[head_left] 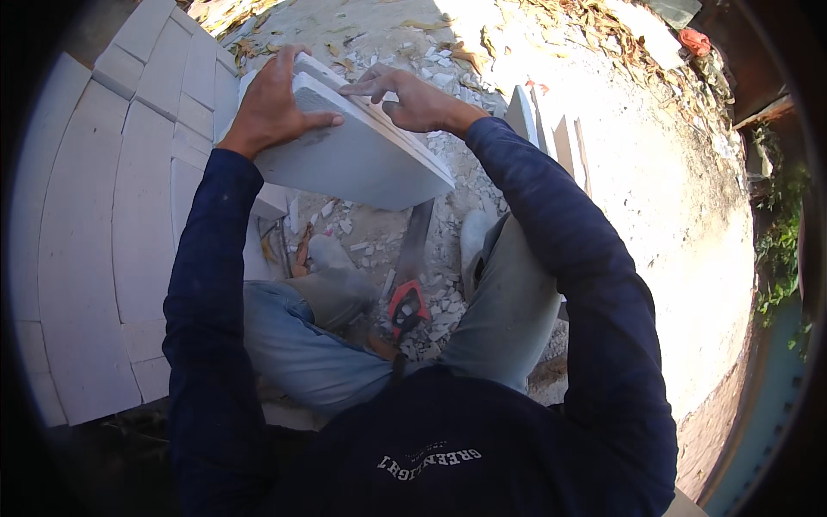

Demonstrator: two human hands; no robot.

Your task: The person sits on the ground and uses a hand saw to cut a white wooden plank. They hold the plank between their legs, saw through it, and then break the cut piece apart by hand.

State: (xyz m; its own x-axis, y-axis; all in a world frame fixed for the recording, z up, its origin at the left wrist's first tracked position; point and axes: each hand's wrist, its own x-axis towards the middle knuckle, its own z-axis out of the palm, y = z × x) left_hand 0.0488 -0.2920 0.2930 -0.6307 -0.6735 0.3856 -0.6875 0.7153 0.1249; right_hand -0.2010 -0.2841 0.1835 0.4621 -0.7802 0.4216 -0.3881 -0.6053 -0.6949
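The block, a pale grey slab, is held tilted above the person's knees, out in front of the chest. The left hand is clamped on its far left corner, thumb across the near face. The right hand rests on the top edge, fingers spread and bent, not closed round it. Below, a saw with a red handle lies among white rubble. A block wall stands at left.
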